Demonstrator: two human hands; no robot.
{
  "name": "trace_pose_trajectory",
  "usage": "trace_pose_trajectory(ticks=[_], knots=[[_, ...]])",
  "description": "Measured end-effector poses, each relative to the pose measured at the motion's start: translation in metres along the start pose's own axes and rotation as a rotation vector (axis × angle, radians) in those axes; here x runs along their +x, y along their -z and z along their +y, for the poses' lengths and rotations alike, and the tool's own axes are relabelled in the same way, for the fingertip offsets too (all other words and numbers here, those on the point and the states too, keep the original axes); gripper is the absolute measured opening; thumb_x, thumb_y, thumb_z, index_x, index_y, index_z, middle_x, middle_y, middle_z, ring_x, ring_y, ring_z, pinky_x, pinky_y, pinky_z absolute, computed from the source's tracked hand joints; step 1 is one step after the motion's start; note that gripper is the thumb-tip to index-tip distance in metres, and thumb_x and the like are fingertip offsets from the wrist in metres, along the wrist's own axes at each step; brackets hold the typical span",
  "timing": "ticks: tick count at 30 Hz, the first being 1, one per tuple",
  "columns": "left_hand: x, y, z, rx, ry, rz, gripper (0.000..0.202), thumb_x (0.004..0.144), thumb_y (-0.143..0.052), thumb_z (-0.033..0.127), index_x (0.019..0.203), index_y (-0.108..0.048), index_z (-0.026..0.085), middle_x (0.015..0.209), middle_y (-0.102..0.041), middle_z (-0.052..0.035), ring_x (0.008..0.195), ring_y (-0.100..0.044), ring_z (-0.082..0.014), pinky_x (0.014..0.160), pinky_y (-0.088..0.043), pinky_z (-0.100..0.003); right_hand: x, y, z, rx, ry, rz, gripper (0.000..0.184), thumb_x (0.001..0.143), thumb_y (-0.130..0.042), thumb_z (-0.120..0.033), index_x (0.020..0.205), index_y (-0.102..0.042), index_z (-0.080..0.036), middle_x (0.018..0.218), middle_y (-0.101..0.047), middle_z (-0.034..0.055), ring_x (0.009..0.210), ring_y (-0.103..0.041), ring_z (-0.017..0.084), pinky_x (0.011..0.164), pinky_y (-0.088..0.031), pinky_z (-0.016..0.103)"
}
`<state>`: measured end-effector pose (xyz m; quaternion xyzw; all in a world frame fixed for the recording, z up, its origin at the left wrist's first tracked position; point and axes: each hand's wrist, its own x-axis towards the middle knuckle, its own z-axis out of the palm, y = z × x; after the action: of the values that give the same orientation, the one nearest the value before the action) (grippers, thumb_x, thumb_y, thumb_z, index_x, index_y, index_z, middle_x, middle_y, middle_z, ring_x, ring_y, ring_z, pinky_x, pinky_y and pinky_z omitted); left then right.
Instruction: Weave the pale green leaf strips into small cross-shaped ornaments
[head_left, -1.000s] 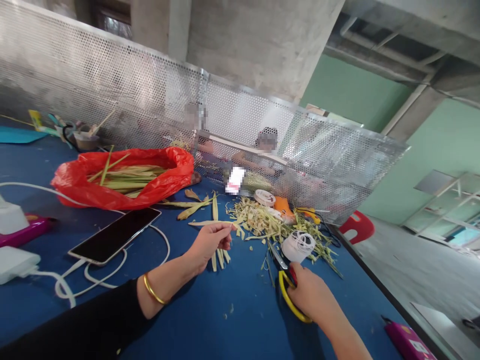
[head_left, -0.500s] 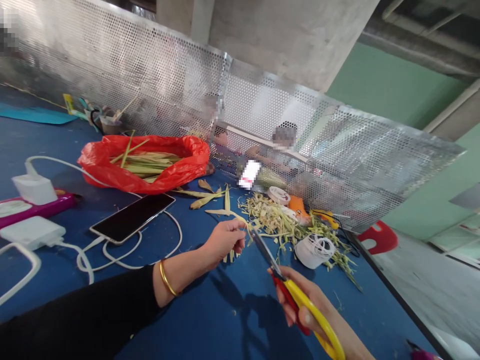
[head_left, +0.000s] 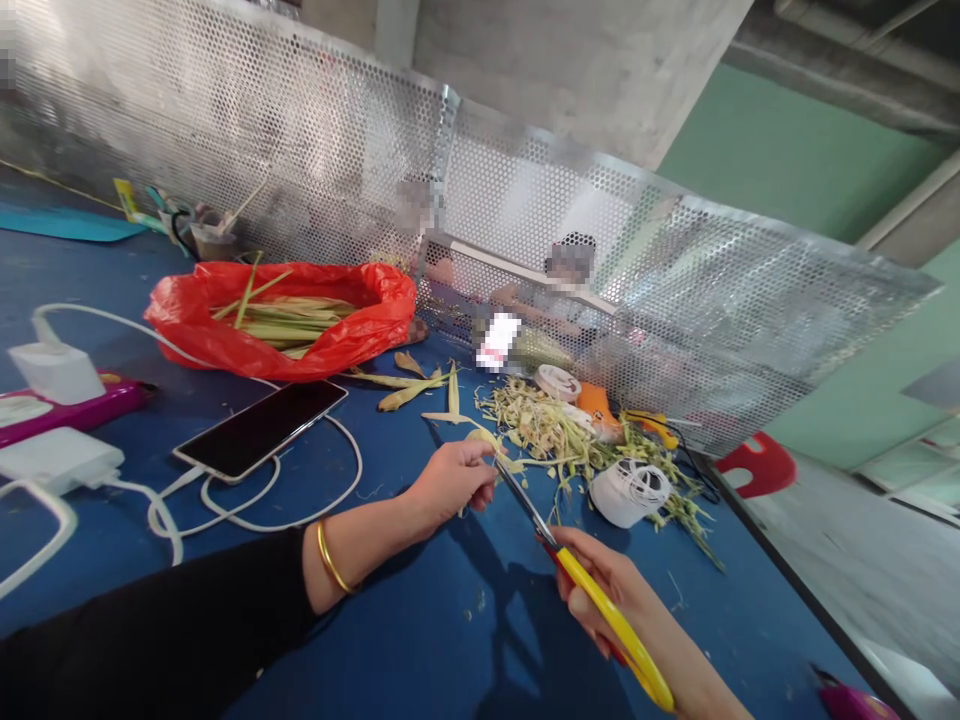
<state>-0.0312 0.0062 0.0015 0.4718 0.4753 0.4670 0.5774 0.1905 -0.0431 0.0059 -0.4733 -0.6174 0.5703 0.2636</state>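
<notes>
My left hand [head_left: 455,482] is closed in a pinch on a thin, pale, dried leaf strip [head_left: 486,437]. Through my right hand's fingers [head_left: 600,590] run the handles of a pair of scissors [head_left: 525,500], yellow and red with metal blades. The blade tips reach the leaf strip right beside my left fingertips. Beyond my hands lies a heap of cut leaf scraps [head_left: 536,420]. Several dried leaves [head_left: 409,395] rest on the blue table. A red plastic bag [head_left: 330,365] holds more long green-yellow leaves [head_left: 292,325].
A phone [head_left: 259,435] with white cables and a purple power strip [head_left: 82,408] occupy the left. On the right stand a white spool of cord [head_left: 628,495] and an orange item [head_left: 598,404]. A perforated metal screen [head_left: 337,150] runs behind; people sit beyond it.
The scissors' blades have closed together at the strip, and the handles have drawn together in my right hand. My left hand has barely moved.
</notes>
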Motion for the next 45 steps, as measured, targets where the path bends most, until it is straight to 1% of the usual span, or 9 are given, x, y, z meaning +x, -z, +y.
trace_pose_trajectory(ticks=[8,15,28,34,37,40,42,43,45], knots=[[-0.003,-0.002,0.002,0.030,0.005,-0.050,0.037,0.068,-0.052,0.013,0.103,-0.065,0.013,0.044,-0.054,0.0061,0.039,-0.048,-0.0089,0.045,-0.042,-0.020,0.001,-0.004,0.001,0.044,-0.046,0.068,0.057,0.065,-0.074,-0.051,0.111,-0.060,-0.019,0.065,-0.052,-0.0043,0.034,-0.039,0.003,0.030,-0.031,0.016],[-0.006,-0.002,0.005,0.023,0.015,-0.042,0.045,0.068,-0.050,0.014,0.113,-0.057,0.009,0.046,-0.055,0.0062,0.041,-0.049,-0.0098,0.047,-0.043,-0.021,0.003,-0.003,0.004,0.012,-0.052,0.089,0.059,0.066,-0.073,-0.053,0.112,-0.062,-0.019,0.061,-0.052,-0.0038,0.032,-0.041,0.005,0.028,-0.031,0.016],[-0.004,-0.002,0.003,0.045,0.012,-0.056,0.040,0.065,-0.050,0.012,0.104,-0.061,0.011,0.045,-0.054,0.0067,0.039,-0.050,-0.0095,0.045,-0.042,-0.019,0.003,-0.005,0.002,-0.015,-0.050,0.101,0.067,0.063,-0.072,-0.060,0.112,-0.063,-0.015,0.053,-0.049,-0.0047,0.031,-0.035,0.003,0.029,-0.027,0.015],[-0.005,-0.002,0.004,0.026,0.019,-0.052,0.048,0.068,-0.052,0.013,0.116,-0.057,0.011,0.043,-0.053,0.0079,0.039,-0.048,-0.0094,0.046,-0.044,-0.020,0.004,-0.006,0.002,-0.027,-0.056,0.121,0.069,0.062,-0.073,-0.060,0.113,-0.062,-0.015,0.050,-0.045,-0.0066,0.031,-0.032,0.002,0.030,-0.024,0.014],[-0.004,-0.002,0.001,0.019,0.025,-0.045,0.045,0.070,-0.052,0.013,0.115,-0.058,0.011,0.043,-0.053,0.0078,0.040,-0.048,-0.0094,0.047,-0.044,-0.021,0.004,-0.006,0.003,-0.033,-0.054,0.128,0.068,0.062,-0.073,-0.059,0.113,-0.061,-0.015,0.051,-0.047,-0.0062,0.031,-0.032,0.002,0.030,-0.023,0.014],[-0.002,-0.003,-0.002,0.009,0.042,-0.034,0.035,0.072,-0.052,0.014,0.105,-0.059,0.012,0.044,-0.054,0.0069,0.039,-0.049,-0.0092,0.046,-0.044,-0.021,0.003,-0.002,0.005,-0.036,-0.038,0.129,0.066,0.064,-0.071,-0.059,0.112,-0.061,-0.015,0.056,-0.051,-0.0049,0.030,-0.035,0.002,0.030,-0.026,0.015],[-0.002,-0.003,-0.003,0.015,0.046,-0.026,0.022,0.073,-0.053,0.016,0.093,-0.060,0.012,0.047,-0.058,0.0048,0.039,-0.050,-0.0085,0.046,-0.043,-0.020,0.003,0.003,0.006,-0.093,-0.023,0.156,0.065,0.065,-0.069,-0.058,0.114,-0.061,-0.016,0.061,-0.055,-0.0030,0.033,-0.043,0.005,0.033,-0.033,0.017],[-0.002,-0.004,-0.004,0.023,0.044,-0.024,0.016,0.073,-0.054,0.018,0.086,-0.060,0.012,0.049,-0.060,0.0032,0.040,-0.051,-0.0081,0.046,-0.044,-0.020,0.003,0.007,0.005,-0.157,-0.004,0.183,0.063,0.067,-0.068,-0.056,0.115,-0.060,-0.016,0.065,-0.059,-0.0010,0.038,-0.050,0.008,0.037,-0.039,0.018],[-0.004,-0.005,-0.005,0.043,0.039,-0.021,0.008,0.073,-0.057,0.021,0.075,-0.058,0.013,0.054,-0.064,0.0000,0.042,-0.053,-0.0077,0.048,-0.044,-0.020,0.002,0.015,0.004,-0.366,0.056,0.263,0.056,0.071,-0.066,-0.051,0.117,-0.061,-0.018,0.079,-0.068,0.0040,0.061,-0.065,0.017,0.053,-0.050,0.021]])
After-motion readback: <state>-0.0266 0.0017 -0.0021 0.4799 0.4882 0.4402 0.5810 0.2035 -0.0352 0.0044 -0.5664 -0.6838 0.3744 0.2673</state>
